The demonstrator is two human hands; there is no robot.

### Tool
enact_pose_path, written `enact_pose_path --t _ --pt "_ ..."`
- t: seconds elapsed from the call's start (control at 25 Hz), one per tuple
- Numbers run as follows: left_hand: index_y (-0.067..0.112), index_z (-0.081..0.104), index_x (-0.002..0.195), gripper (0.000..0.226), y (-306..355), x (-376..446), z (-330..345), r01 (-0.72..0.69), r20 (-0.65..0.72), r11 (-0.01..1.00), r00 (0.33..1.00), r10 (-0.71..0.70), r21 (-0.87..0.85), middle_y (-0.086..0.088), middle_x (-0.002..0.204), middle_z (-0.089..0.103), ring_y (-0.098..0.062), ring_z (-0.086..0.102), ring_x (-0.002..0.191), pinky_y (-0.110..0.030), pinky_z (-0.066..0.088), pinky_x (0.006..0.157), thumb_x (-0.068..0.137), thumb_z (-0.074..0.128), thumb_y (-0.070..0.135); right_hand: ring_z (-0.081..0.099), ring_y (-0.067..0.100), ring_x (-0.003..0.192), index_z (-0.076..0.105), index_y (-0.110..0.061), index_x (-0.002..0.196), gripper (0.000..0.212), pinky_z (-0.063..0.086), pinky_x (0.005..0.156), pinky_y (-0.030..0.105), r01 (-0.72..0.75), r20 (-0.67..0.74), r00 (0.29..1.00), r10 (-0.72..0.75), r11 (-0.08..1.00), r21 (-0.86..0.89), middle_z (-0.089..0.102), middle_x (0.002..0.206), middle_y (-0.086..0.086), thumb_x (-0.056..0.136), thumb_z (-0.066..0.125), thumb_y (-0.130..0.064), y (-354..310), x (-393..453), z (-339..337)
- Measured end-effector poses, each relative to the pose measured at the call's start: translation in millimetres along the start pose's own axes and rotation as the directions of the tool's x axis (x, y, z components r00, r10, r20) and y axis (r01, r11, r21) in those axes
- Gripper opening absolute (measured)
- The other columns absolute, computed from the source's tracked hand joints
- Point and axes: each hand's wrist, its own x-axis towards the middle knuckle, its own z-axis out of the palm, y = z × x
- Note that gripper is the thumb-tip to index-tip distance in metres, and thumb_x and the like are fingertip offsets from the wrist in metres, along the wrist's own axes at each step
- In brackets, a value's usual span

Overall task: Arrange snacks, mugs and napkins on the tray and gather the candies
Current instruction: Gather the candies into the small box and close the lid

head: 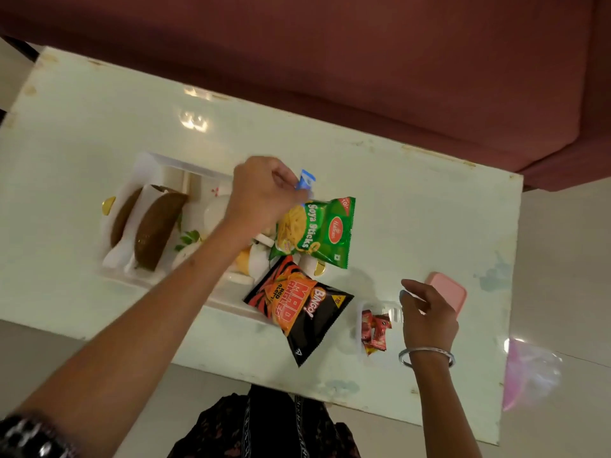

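Snacks sit half-arranged: green packet (315, 231) and black packet (299, 310) overhang the tray (145, 166), left hand (261, 193) pinches a blue wrapper (305, 181); right hand (428, 314), fingers loosely curled, hovers by boxed candies (375, 328).

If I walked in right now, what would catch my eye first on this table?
Probably the two bright snack bags at the middle: a green Soya Sticks bag and, nearer the person, a black and orange Bingo bag. Above them the left hand pinches a small blue packet, while the right hand hovers beside a clear box of red candies.
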Motion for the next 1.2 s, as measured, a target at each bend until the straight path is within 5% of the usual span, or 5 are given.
enact_pose_path --t 0.32,0.56,0.84,1.08,1.2 --pt "0.017 0.068 0.078 0.017 -2 -184 144 0.158 0.131 0.981 0.976 -0.172 0.109 0.005 0.073 0.071 0.001 0.055 0.055 -0.001 0.038 0.051 0.07 0.075 0.031 0.067 0.024 0.082 0.07 -0.018 0.095 0.019 0.05 0.081 0.031 -0.108 0.038 0.993 0.108 0.994 -0.016 0.071 0.091 0.004 0.084 0.058 -0.008 45 15 -44" --pt "0.015 0.067 0.093 0.032 -16 -207 173 0.265 0.079 0.96 0.959 -0.272 0.089 0.001 0.09 0.071 -0.016 0.064 0.077 -0.032 0.055 0.073 0.069 0.076 0.036 0.063 0.021 0.081 0.065 -0.013 0.106 0.025 0.041 0.077 0.024 -0.135 0.036 0.99 0.137 0.988 -0.069 0.07 0.105 0.008 0.081 0.065 -0.016 72 32 -54" --pt "0.01 0.048 0.128 0.041 -38 -225 167 0.244 0.051 0.97 0.969 -0.243 -0.013 -0.008 0.121 0.055 -0.022 0.055 0.111 -0.039 0.047 0.096 0.087 0.055 0.01 0.041 0.041 0.118 0.03 -0.006 0.132 0.098 0.041 0.094 0.047 -0.284 -0.038 0.957 0.288 0.9 -0.33 0.039 0.127 0.022 0.059 0.081 -0.046 80 68 -23" --pt "0.009 0.043 0.135 0.042 -48 -218 165 0.444 0.195 0.89 0.887 -0.418 -0.109 -0.007 0.135 0.051 -0.018 0.048 0.124 -0.027 0.04 0.103 0.093 0.041 0.003 0.041 0.04 0.113 0.03 -0.007 0.13 0.089 0.044 0.09 0.048 -0.191 0.002 0.974 0.226 0.827 -0.529 0.038 0.123 0.02 0.064 0.076 -0.046 83 71 -11" --pt "0.01 0.051 0.127 0.039 -53 -210 167 0.515 0.214 0.838 0.852 -0.478 -0.18 -0.007 0.131 0.055 -0.019 0.052 0.121 -0.03 0.041 0.104 0.092 0.038 -0.001 0.047 0.041 0.113 0.03 -0.01 0.132 0.09 0.043 0.088 0.044 -0.232 0.066 0.959 0.275 0.9 -0.37 0.042 0.127 0.021 0.062 0.077 -0.043 81 68 -24"
